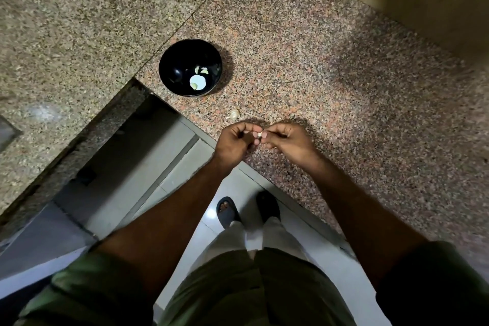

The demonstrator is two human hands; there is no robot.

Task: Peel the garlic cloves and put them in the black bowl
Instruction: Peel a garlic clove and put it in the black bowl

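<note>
Head view: black bowl [190,67] beyond left hand [232,141], few peeled bits inside. Right hand [287,141] close beside. Both pinching one tiny garlic clove [260,134]: light, hard, slippery skin; best gripped at ends.

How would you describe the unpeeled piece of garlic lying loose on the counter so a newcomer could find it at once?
Start at the speckled granite counter and find the black bowl near its inner corner. Just in front of the bowl, between it and the person's hands, lies a small pale garlic piece. Unlike the pieces in the bowl, it sits alone on bare stone.
</note>
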